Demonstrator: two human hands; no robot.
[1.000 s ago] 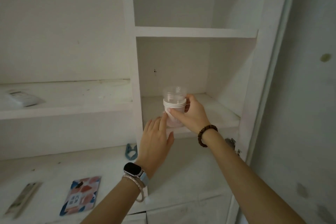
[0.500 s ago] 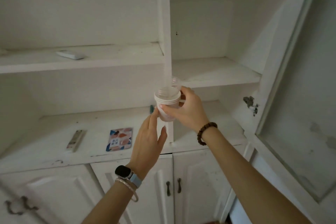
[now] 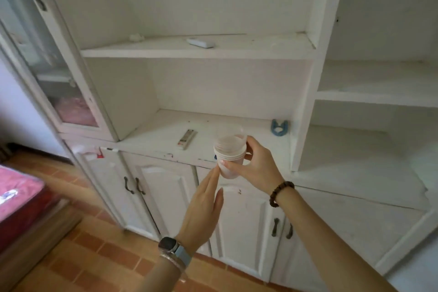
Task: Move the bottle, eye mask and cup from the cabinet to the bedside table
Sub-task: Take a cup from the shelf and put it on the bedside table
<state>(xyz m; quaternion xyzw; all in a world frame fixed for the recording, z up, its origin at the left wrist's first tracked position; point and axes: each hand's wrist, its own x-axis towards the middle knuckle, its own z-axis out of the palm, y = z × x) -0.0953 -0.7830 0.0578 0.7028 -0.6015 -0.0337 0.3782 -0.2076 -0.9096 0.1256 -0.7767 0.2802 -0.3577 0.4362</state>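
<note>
Right hand (image 3: 254, 166) gripping cup (image 3: 230, 154), left hand (image 3: 203, 208) flat open beneath, clear of cabinet (image 3: 166, 147) edge

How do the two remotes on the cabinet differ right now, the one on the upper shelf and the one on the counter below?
The upper-shelf remote is plain white and lies nearly crosswise along the shelf. The counter remote is greyer, with dark and red markings on its face, and lies angled front to back. It also sits closer to the cup held in the right hand. Both are slim bars lying flat, untouched.
</note>
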